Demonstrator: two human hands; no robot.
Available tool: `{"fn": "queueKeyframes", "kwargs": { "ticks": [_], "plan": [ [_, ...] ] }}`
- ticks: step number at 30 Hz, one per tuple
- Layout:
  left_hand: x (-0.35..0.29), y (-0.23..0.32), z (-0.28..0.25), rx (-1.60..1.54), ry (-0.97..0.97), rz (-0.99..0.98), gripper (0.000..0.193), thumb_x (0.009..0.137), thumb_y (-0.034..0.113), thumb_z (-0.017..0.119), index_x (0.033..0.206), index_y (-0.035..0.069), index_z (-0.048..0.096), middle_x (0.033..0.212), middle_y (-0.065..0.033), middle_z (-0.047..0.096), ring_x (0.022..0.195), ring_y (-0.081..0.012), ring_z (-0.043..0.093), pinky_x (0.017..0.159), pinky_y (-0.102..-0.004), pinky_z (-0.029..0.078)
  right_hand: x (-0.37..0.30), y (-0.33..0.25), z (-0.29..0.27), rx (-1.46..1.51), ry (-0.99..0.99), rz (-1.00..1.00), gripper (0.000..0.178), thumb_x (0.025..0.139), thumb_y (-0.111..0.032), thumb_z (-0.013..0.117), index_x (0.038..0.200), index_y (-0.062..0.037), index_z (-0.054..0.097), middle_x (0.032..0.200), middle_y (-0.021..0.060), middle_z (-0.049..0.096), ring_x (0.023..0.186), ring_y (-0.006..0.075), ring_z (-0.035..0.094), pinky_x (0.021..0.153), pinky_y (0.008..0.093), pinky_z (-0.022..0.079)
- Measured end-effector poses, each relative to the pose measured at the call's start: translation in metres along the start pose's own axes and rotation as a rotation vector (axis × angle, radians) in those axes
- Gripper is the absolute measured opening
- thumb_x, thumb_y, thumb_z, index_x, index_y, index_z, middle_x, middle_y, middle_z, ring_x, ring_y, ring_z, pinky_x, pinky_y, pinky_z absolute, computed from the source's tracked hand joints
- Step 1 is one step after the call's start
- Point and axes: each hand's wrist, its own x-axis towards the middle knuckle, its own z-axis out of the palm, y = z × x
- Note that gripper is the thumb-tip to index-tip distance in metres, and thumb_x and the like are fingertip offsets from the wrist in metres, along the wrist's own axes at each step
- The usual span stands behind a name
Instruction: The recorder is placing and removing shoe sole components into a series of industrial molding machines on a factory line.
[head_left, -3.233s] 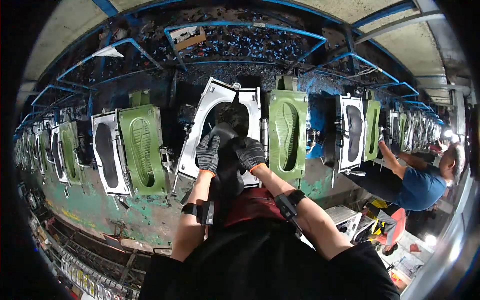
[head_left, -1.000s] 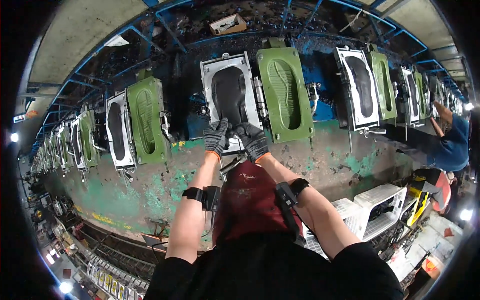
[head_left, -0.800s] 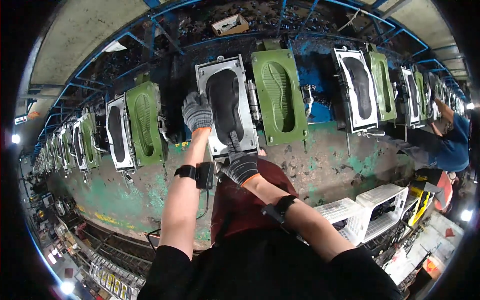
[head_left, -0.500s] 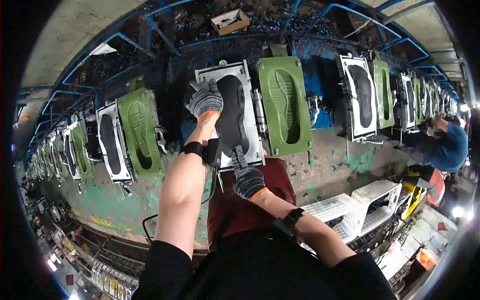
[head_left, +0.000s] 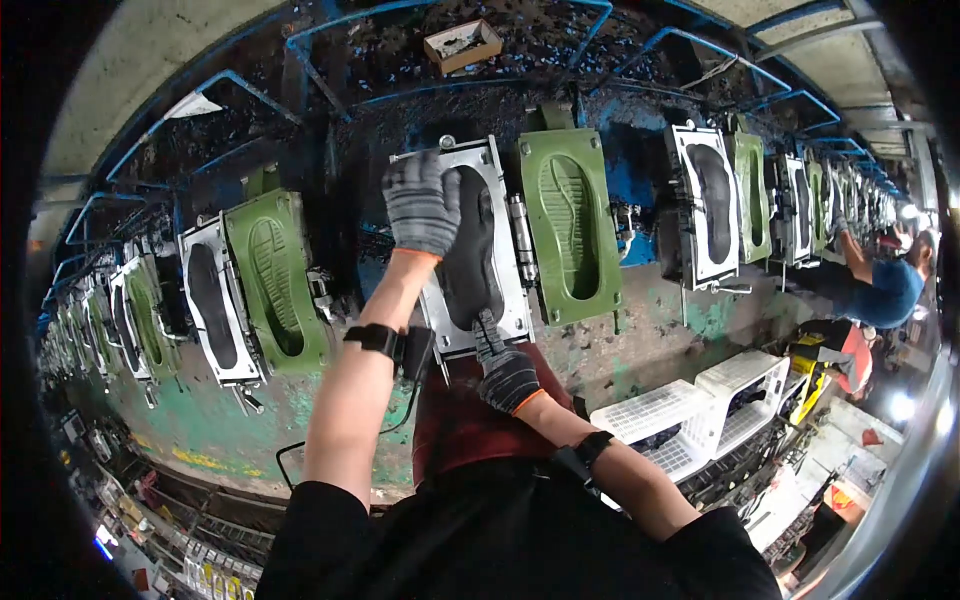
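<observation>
In front of me a dark grey shoe sole (head_left: 470, 245) lies in the silver metal mould plate (head_left: 512, 290). My left hand (head_left: 422, 208), in a grey knitted glove with an orange cuff, rests at the plate's upper left corner, beside the sole's upper end. Its fingers lie side by side, slightly blurred, with no object visible in them. Gloved the same way, my right hand (head_left: 510, 377) reaches in from below. Outstretched fingers touch the sole's lower end; the rest of that hand is partly hidden. Hinged to the plate's right is a green mould half (head_left: 570, 220) with a ribbed sole-shaped hollow.
More moulds run in a row to the left (head_left: 212, 300) and right (head_left: 712, 205). A small open box (head_left: 462, 46) sits beyond a blue pipe frame (head_left: 400, 92). White plastic crates (head_left: 650, 412) stand at lower right, and a co-worker in a blue top (head_left: 888, 292) is farther right.
My left hand's fingers have come from spread to side by side near the plate's corner. My right hand has shifted slightly down and right, its fingertips still at the sole's lower end.
</observation>
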Motion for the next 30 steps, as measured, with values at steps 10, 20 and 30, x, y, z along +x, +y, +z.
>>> {"fn": "queueKeyframes", "kwargs": {
  "ticks": [10, 20, 30],
  "plan": [
    [-0.029, 0.046, 0.003, 0.027, -0.327, 0.139, 0.073, 0.085, 0.044, 0.072, 0.144, 0.004, 0.054, 0.151, -0.0189, 0.050, 0.139, -0.0400, 0.043, 0.118, -0.0545, 0.033, -0.002, 0.013, -0.015, 0.154, -0.073, -0.043, 0.103, 0.075, -0.024, 0.072, 0.163, -0.0042, 0.024, 0.174, 0.0142, 0.013, 0.083, 0.0366, 0.071, 0.067, 0.0463, 0.056],
    [-0.062, 0.085, -0.003, 0.369, -0.522, 0.104, 0.096, 0.090, 0.057, 0.063, 0.159, -0.003, 0.031, 0.165, -0.0293, 0.023, 0.150, -0.0534, 0.021, 0.124, -0.0634, 0.013, -0.008, 0.017, -0.027, 0.110, 0.102, -0.139, 0.098, 0.074, -0.029, 0.073, 0.159, 0.0008, 0.033, 0.170, 0.0195, 0.023, 0.101, 0.0361, 0.067, 0.080, 0.0456, 0.053],
    [-0.073, 0.057, 0.006, 0.108, -0.293, 0.105, 0.094, 0.083, 0.058, 0.068, 0.156, 0.004, 0.042, 0.162, -0.0189, 0.035, 0.145, -0.0495, 0.030, 0.121, -0.0667, 0.017, -0.019, 0.035, 0.031, 0.230, -0.356, 0.130, 0.059, 0.084, -0.029, 0.066, 0.137, -0.0046, 0.059, 0.115, 0.0246, 0.070, 0.103, 0.0420, 0.068, 0.091, 0.0534, 0.053]
  ]
}}
